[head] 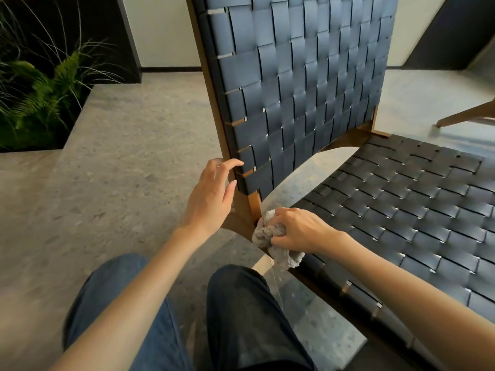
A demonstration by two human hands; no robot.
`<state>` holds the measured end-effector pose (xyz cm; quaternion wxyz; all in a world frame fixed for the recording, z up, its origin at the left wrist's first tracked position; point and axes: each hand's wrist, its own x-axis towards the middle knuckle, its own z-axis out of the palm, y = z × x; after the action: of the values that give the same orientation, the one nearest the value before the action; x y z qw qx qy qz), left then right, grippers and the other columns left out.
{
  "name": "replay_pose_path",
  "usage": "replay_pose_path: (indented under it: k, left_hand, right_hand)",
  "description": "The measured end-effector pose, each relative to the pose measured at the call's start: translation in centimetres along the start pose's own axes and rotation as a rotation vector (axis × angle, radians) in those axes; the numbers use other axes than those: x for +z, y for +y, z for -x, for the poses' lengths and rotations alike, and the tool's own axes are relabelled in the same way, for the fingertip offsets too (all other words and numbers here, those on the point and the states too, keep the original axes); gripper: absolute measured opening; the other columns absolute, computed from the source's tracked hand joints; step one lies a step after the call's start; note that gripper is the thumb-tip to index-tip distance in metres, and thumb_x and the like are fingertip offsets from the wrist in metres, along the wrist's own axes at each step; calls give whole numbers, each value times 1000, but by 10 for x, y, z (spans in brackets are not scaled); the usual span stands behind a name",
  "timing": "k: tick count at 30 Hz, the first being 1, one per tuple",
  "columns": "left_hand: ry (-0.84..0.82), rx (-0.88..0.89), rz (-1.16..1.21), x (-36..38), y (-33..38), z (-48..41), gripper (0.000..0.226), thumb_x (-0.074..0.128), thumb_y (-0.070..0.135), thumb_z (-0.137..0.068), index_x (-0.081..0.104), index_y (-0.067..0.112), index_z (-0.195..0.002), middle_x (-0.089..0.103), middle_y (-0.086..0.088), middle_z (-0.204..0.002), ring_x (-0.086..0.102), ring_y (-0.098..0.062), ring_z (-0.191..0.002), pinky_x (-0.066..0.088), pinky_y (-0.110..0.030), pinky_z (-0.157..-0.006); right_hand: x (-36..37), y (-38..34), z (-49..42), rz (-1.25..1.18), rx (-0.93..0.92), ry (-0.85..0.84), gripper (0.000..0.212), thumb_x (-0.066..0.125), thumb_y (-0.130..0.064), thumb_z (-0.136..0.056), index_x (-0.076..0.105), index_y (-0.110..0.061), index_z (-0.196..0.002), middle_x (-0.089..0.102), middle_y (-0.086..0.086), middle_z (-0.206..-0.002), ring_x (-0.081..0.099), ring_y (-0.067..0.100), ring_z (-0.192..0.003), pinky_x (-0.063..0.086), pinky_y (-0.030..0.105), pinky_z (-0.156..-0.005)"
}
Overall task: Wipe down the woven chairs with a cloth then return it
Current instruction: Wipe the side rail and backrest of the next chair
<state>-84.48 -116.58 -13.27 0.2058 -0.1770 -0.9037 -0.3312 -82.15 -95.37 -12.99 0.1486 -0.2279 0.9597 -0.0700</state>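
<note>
A woven chair [302,84] with dark blue-black straps on a brown wooden frame fills the upper middle and right of the head view, backrest upright, seat stretching to the right. My right hand [300,228] is shut on a bunched grey cloth [270,236], pressed at the corner where the wooden frame post meets the seat's near edge. My left hand [211,194] is open, fingers spread, hovering by the lower left edge of the backrest, fingertips close to the frame; contact is unclear.
Speckled stone floor [128,162] lies to the left and under the chair. A sunken planter with ferns [40,95] sits at far left. Another chair's wooden leg [466,115] shows at the right edge. My knees in dark jeans [241,317] are at the bottom.
</note>
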Motion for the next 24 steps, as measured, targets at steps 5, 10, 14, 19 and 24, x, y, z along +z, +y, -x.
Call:
replay_pose_path:
  k: [5, 10, 14, 19, 24]
  left_hand:
    - [-54, 48, 21, -7, -3, 17, 33, 52, 14, -94, 49, 14, -127, 54, -3, -109, 54, -10, -92, 38, -7, -61]
    - [-448, 21, -65, -24, 2, 43, 61, 39, 49, -90, 39, 16, -141, 49, 0, -136, 48, -14, -122, 42, -30, -100]
    - [-499, -150, 119, -33, 14, 51, 62, 43, 54, -88, 32, 26, -143, 41, 19, -130, 38, 5, -116, 34, -10, -94]
    - [-413, -228, -35, -33, 12, 35, 39, 49, 10, -95, 47, 12, -133, 56, -4, -127, 53, -19, -112, 35, -18, -79]
    - [-563, -172, -338, -39, 10, 16, 42, 46, 11, -92, 46, 14, -134, 51, -1, -134, 47, -20, -122, 39, -31, -95]
  right_hand:
    - [1, 0, 22, -103, -106, 242, 44, 60, -40, -86, 52, -35, -128, 46, -7, -132, 42, 14, -118, 45, 30, -91]
    - [11, -27, 19, -477, -87, 472, 51, 65, -15, -84, 35, -37, -117, 45, -4, -126, 48, 7, -108, 37, 9, -85]
    - [13, -35, 5, -639, -168, 468, 51, 71, -7, -79, 39, -29, -112, 46, -8, -113, 47, -8, -102, 41, 7, -77]
    - [14, -19, -7, -775, -238, 423, 41, 68, -2, -78, 55, -23, -112, 60, -14, -113, 60, 8, -103, 53, 32, -82]
    - [23, -13, -14, -661, -268, 457, 38, 69, -16, -77, 54, -28, -111, 66, -10, -103, 64, 15, -91, 53, 44, -74]
